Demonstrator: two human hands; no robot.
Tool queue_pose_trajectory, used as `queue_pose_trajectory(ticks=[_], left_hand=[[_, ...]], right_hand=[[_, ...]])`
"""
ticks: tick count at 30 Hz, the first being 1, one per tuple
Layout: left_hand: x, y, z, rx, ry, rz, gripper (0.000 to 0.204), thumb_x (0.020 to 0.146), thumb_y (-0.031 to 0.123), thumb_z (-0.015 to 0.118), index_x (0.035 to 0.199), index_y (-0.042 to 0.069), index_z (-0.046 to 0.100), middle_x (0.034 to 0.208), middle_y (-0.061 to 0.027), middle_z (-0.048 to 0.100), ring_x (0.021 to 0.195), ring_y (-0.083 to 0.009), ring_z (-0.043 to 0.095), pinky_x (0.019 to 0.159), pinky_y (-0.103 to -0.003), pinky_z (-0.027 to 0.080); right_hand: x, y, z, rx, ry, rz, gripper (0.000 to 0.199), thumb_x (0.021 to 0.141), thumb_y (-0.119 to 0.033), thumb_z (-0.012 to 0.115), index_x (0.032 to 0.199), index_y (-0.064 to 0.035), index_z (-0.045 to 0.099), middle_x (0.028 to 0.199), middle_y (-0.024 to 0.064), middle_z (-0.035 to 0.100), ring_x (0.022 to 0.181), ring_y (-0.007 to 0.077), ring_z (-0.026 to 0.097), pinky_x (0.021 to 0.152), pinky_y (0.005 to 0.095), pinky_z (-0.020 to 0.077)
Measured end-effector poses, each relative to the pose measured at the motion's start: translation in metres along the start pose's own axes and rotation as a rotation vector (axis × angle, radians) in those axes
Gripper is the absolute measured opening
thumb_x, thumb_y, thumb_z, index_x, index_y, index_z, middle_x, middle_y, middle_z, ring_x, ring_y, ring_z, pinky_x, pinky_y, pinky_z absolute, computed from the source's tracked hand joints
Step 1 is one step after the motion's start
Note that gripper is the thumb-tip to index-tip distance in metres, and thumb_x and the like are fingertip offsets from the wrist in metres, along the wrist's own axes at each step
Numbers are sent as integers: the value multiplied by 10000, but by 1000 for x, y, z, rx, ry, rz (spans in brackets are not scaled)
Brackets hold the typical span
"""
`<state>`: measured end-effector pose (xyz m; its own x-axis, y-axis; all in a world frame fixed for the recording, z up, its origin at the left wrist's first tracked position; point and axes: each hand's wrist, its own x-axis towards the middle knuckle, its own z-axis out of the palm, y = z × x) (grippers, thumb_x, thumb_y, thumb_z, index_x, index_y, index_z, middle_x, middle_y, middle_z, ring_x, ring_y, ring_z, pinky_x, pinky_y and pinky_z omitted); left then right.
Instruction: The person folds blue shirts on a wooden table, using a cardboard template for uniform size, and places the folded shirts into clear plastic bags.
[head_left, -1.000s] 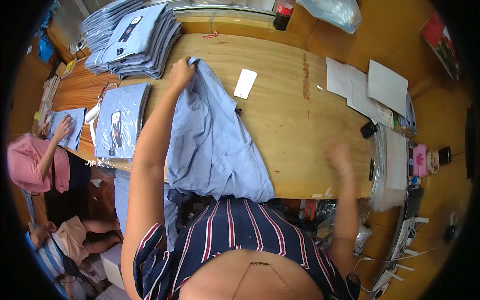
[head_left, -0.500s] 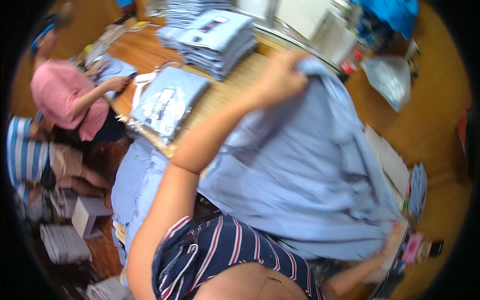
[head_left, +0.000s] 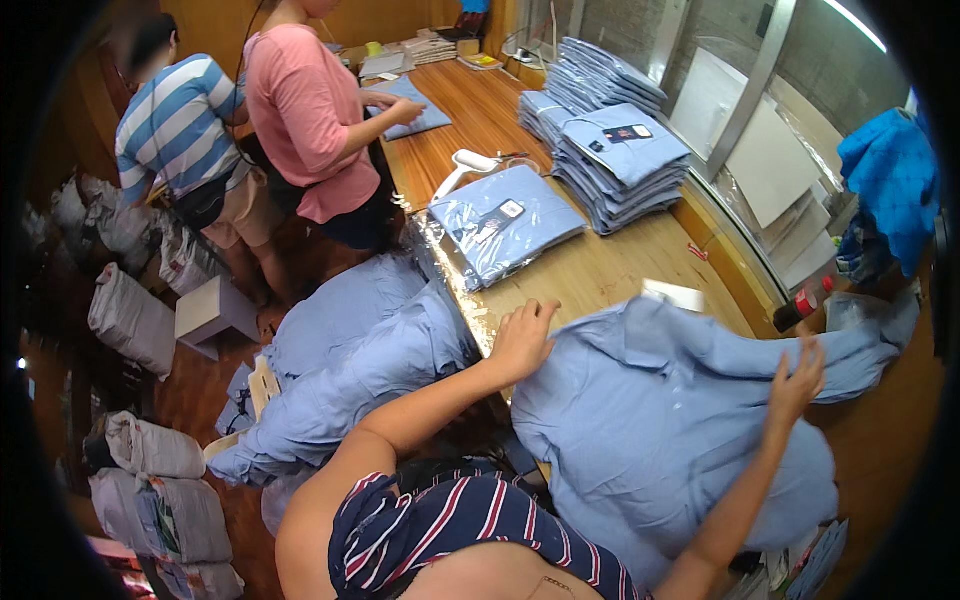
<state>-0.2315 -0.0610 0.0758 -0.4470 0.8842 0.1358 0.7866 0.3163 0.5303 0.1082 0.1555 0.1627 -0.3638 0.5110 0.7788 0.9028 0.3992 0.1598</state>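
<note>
while left hand (head_left: 523, 343) borders shirt (head_left: 650, 420) | right hand (head_left: 797, 378) over it

Shirt (head_left: 640, 430) partly hidden, pink-shirted person (head_left: 308, 115) cropped

wooden table (head_left: 650, 265), reddish-brown floor (head_left: 190, 396), metal-framed window (head_left: 752, 92), brown wall (head_left: 212, 26)

A wrinkled light-blue collared shirt (head_left: 640, 440) lies spread across the wooden table (head_left: 622, 268), collar upward
</note>
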Motion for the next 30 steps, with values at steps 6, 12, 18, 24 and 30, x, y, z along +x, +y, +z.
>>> queue_pose_trajectory(ticks=[6,12,18,24,30], left_hand=[[-2,-12,72,189,-69,546,508,811,464,440,1262,248,355,1358,-77,256,1247,-283,239,963,-545,203],[-20,-37,99,347,-205,456,519,819,486,390,1288,273,326,1387,-74,207,1273,-288,184,927,-618,167],[-17,-10,77,158,-86,397,229,734,195,578,940,96,558,1063,-68,492,1031,-259,432,817,-485,329],[58,30,127,-337,-281,568,174,728,74,553,899,96,574,962,-102,516,861,-281,505,736,-355,427],[32,47,105,175,-569,500,221,716,145,601,936,165,589,911,-134,574,842,-289,570,713,-382,456]], right_hand=[[-188,-45,-13,-27,-621,531,442,824,-269,499,1249,-222,389,1341,81,269,1224,282,270,918,538,242],[-326,30,-66,-266,-821,853,449,875,-444,322,1285,-259,325,1377,40,227,1258,268,215,916,587,215],[-307,42,-85,-267,-588,872,319,792,-121,508,1111,-110,509,1198,147,441,1108,276,408,874,451,339],[-168,-111,-16,1237,-571,909,244,756,-18,522,998,2,553,942,130,592,845,293,569,773,309,439],[-193,-144,5,544,-637,-1,379,766,-164,552,1138,-130,489,1266,78,386,1197,245,313,942,451,274]])
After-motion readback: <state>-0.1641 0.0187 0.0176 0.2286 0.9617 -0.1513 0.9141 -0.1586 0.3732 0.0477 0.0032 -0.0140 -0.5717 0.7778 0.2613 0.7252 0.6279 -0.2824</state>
